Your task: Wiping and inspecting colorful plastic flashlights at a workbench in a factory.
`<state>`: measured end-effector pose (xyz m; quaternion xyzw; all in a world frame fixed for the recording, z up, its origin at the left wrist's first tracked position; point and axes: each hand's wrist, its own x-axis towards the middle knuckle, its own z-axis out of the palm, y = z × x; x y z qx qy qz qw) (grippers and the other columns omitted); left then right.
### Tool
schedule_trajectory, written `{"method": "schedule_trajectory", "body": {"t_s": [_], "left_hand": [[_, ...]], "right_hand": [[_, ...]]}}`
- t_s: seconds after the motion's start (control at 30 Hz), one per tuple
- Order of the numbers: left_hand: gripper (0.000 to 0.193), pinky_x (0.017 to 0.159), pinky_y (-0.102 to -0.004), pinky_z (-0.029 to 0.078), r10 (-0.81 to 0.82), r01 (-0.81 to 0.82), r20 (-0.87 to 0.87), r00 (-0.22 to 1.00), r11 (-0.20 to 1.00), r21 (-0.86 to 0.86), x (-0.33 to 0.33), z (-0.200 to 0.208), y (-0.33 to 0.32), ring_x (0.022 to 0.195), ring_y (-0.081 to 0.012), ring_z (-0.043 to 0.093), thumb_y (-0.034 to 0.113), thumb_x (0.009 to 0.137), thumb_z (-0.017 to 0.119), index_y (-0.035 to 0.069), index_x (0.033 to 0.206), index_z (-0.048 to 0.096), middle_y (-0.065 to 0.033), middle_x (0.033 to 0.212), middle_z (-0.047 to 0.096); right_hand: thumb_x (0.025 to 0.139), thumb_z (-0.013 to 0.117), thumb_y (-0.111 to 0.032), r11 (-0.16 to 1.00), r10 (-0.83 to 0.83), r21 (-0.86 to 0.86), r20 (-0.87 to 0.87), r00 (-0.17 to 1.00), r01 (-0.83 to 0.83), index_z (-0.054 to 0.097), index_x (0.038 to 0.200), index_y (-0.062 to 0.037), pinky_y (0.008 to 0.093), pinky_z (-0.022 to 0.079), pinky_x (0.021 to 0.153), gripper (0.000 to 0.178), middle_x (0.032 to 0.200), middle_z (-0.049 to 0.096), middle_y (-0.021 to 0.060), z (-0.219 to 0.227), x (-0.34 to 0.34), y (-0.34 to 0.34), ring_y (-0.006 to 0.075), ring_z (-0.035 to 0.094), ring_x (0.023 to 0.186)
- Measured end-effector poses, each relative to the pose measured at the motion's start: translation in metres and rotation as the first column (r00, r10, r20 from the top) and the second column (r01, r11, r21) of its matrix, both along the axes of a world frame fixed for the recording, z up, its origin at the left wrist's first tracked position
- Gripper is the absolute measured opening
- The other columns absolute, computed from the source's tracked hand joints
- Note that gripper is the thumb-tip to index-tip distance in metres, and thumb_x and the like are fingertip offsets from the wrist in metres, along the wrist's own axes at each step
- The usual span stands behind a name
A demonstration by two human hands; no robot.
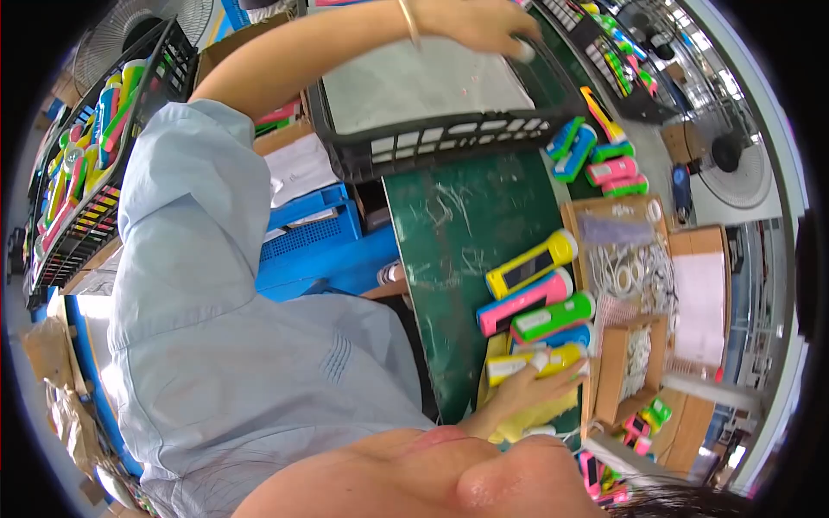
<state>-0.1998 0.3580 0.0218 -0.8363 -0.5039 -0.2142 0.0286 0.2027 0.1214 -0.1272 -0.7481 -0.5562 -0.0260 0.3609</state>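
Note:
My left hand (484, 24) reaches across the top of the view over a black plastic crate (449, 138) lined with a pale sheet. Its fingers are bent and somewhat apart, with a white tip on one, and I see nothing held in them. Lower down, my right hand (528, 390) closes on a yellow flashlight (566, 355), thumb on its side. Alongside it on the green tabletop lie a blue flashlight (570, 335), a green-and-pink flashlight (553, 317), a pink-and-blue flashlight (524, 302) and a yellow one with a dark panel (531, 264). A yellow cloth (535, 419) lies under my right hand.
Beyond the row sits a cardboard box (573, 226) of white cables and rings, with a smaller cardboard box (609, 371) beside it. More coloured flashlights (611, 169) lie near the crate's corner. Black crates of flashlights (95, 186) stand left and upper right. Fans (734, 168) stand around.

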Motion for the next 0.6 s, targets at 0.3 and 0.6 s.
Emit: {"method": "schedule_trajectory", "body": {"t_s": [0.3,0.6], "left_hand": [[0.041,0.082,-0.0422,0.046,0.751,-0.778,-0.258,0.607,0.629,0.0,-0.285,-0.091,0.092,0.092,-0.0369,0.058,0.029,0.072,0.058,0.001,0.101,0.059,-0.0218,0.098,0.061],[0.091,0.105,-0.0445,0.025,0.589,-0.904,-0.702,0.4,0.382,-0.194,-0.312,-0.092,0.107,0.132,-0.0353,0.019,0.034,0.056,0.072,0.003,0.132,0.033,-0.0262,0.141,0.018]], "right_hand": [[0.087,0.045,-0.04,0.997,-0.05,-0.051,0.038,0.998,0.052,0.028,0.135,-0.0019,0.043,0.024,0.104,0.064,0.138,0.029,0.0192,0.01,-0.017,0.006,0.0342,0.027,0.128],[0.09,0.039,-0.046,0.978,-0.134,-0.119,0.272,0.953,0.172,0.032,0.13,0.0014,0.0489,0.034,0.095,0.062,0.134,0.033,0.025,0.035,-0.049,0.022,0.0408,0.039,0.119]]}}
